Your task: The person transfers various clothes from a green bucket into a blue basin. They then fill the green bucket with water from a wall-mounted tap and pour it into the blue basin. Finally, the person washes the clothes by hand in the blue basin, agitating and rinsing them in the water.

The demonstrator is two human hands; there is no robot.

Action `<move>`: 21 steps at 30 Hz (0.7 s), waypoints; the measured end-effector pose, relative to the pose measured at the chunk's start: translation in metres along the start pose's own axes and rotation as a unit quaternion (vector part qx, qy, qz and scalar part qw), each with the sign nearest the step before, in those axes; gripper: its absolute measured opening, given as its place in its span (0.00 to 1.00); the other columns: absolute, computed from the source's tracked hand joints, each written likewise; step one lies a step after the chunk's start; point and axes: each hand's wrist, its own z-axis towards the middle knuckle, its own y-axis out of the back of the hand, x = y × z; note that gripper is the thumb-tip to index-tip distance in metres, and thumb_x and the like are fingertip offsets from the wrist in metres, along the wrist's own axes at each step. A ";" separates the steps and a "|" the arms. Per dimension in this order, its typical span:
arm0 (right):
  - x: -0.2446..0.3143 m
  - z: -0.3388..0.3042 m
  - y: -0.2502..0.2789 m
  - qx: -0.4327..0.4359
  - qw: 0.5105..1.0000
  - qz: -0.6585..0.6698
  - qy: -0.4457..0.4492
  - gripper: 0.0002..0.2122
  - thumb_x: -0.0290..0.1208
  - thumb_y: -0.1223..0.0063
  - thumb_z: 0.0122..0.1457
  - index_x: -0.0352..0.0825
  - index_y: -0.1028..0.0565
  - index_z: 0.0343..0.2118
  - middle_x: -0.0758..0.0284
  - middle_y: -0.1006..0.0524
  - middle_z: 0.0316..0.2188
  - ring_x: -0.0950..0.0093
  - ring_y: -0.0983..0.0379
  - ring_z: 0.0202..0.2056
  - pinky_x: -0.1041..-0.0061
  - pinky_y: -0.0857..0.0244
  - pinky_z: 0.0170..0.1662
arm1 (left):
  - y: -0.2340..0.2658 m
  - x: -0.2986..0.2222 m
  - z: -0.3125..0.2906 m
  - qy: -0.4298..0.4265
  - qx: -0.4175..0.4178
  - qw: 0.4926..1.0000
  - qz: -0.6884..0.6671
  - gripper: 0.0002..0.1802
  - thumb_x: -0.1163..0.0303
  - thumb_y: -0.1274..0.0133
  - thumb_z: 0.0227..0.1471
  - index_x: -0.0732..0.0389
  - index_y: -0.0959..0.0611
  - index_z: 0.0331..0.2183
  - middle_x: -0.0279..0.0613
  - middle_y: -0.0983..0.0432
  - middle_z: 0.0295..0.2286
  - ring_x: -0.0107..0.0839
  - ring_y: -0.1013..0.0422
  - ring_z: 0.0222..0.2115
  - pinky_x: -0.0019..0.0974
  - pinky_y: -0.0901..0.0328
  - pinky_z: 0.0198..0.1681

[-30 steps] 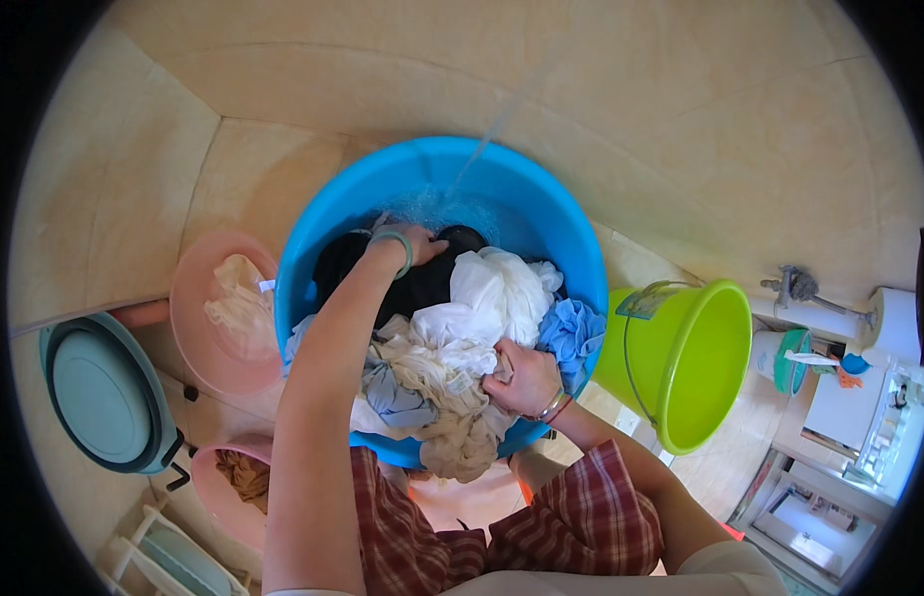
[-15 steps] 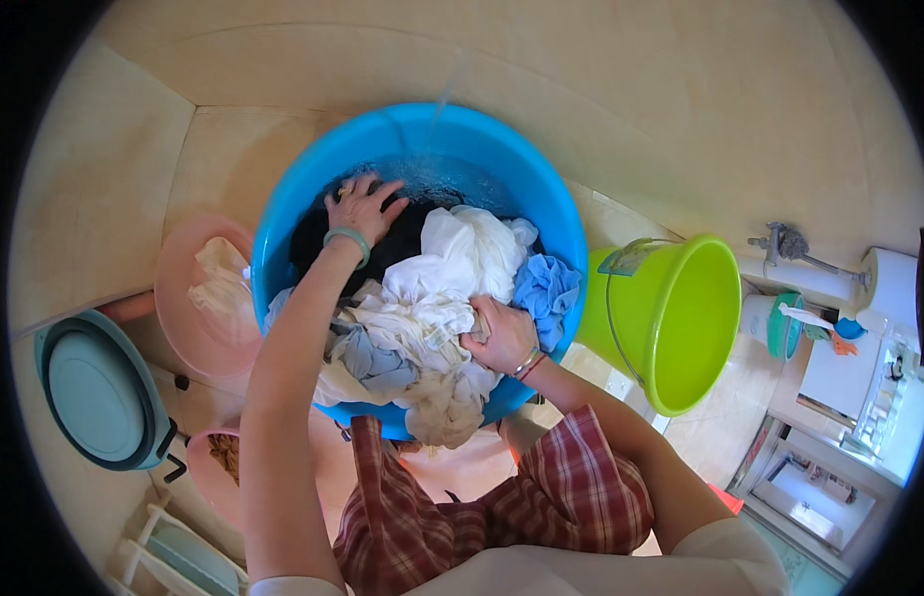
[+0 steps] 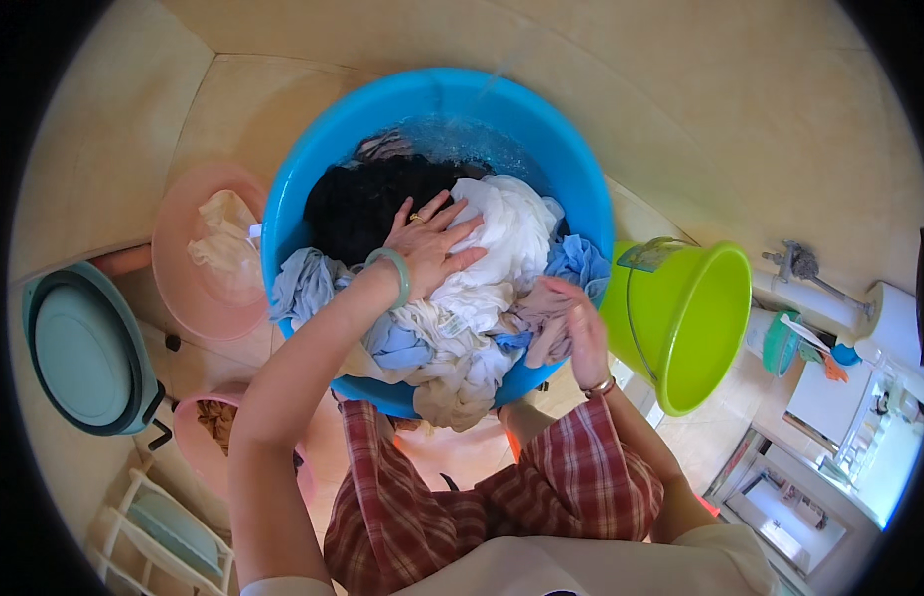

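A large blue basin [image 3: 286,199] holds a heap of wet laundry, with water rippling along its far side. My left hand [image 3: 434,248], wearing a ring and a pale green bangle, lies with fingers spread on white cloth [image 3: 506,223], beside black cloth [image 3: 353,214]. At the basin's right side my right hand [image 3: 587,343] grips a taupe cloth [image 3: 543,316]; its fingers are partly hidden. Blue cloth [image 3: 578,260] sits just beyond it. Grey-blue cloth [image 3: 308,283] and beige cloth [image 3: 452,397] hang toward the left and near rim.
A lime green bucket [image 3: 715,328] stands tilted in view right of the basin. Leftward are a pink basin [image 3: 174,258] with pale cloth, a grey-green folding basin [image 3: 84,353] and a smaller pink basin [image 3: 194,437] with brown contents. A tap [image 3: 799,260] projects from the right wall.
My left hand has moved from the black cloth onto the white cloth. My right hand has shifted rightward with the taupe cloth, toward the basin's rim. The whole view has shifted slightly.
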 end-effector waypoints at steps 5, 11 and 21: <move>0.067 0.010 0.014 -0.066 0.997 -0.017 -0.042 0.21 0.39 0.71 0.66 0.27 0.26 0.35 0.62 0.23 0.34 0.76 0.29 0.35 0.78 0.38 0.43 | 0.025 -0.024 -0.002 -0.023 0.103 0.993 0.042 0.22 0.48 0.59 0.55 0.49 0.24 0.45 0.38 0.32 0.48 0.41 0.46 0.56 0.56 0.62 0.59; 0.124 0.024 0.031 -0.142 0.952 0.268 -0.034 0.21 0.45 0.71 0.66 0.34 0.31 0.26 0.66 0.28 0.24 0.73 0.33 0.28 0.73 0.36 0.35 | 0.010 -0.019 -0.012 -0.045 0.004 0.998 0.035 0.20 0.50 0.55 0.53 0.50 0.24 0.43 0.41 0.31 0.46 0.42 0.44 0.55 0.57 0.62 0.59; 0.139 0.148 -0.033 -0.089 0.917 0.388 0.039 0.19 0.49 0.61 0.62 0.36 0.28 0.30 0.68 0.26 0.33 0.75 0.32 0.35 0.73 0.37 0.44 | 0.056 -0.023 0.022 0.133 -0.220 0.521 -0.814 0.29 0.50 0.61 0.58 0.59 0.36 0.54 0.36 0.33 0.49 0.35 0.38 0.52 0.32 0.44 0.54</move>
